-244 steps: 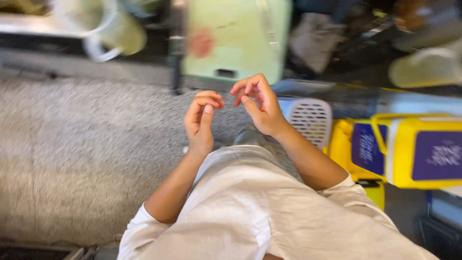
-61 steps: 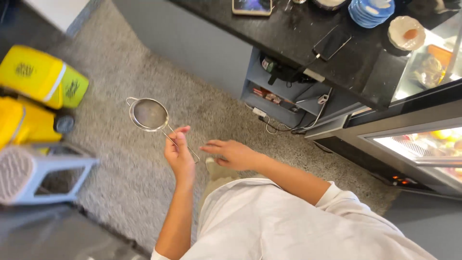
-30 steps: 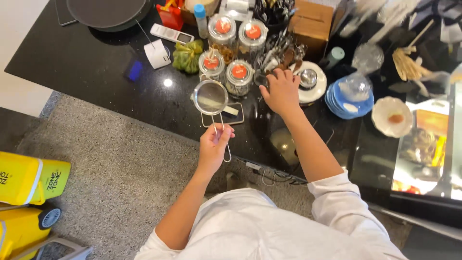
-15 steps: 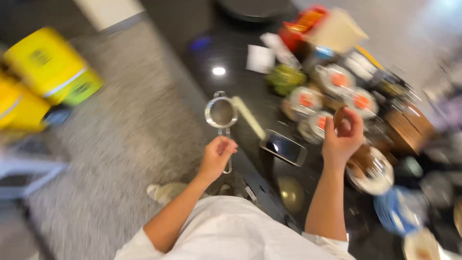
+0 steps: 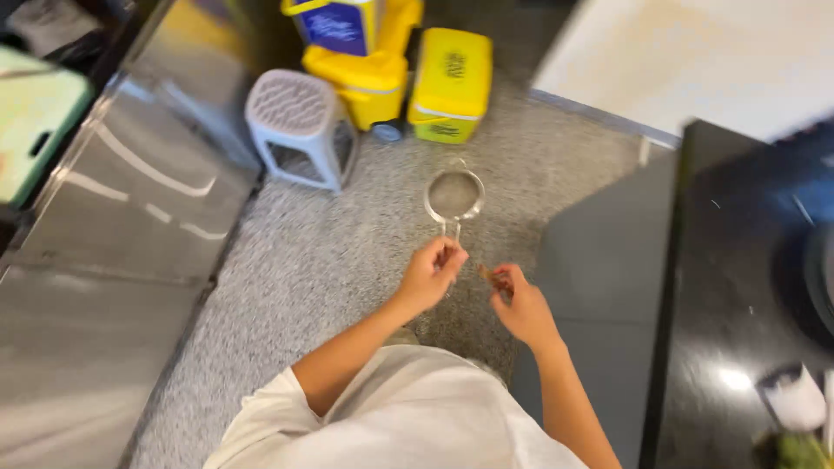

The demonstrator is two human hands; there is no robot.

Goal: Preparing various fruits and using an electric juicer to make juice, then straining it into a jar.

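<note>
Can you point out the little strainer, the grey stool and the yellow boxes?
strainer (image 5: 453, 194), head view, on its mesh bowl.
grey stool (image 5: 298, 104), head view, on its seat top.
yellow boxes (image 5: 452, 82), head view, on one lid.

strainer (image 5: 453, 194): silver mesh | stool (image 5: 300, 126): pale grey, slotted top | containers (image 5: 452, 85): yellow, blue panels | floor (image 5: 330, 260): speckled grey | counter (image 5: 747, 287): glossy black | shirt (image 5: 408, 417): white

Even indoor light lit the scene; motion blur smeared the steel surface (image 5: 113, 252) at left, while glare spotted the black tabletop (image 5: 738, 287) at lower right.
</note>
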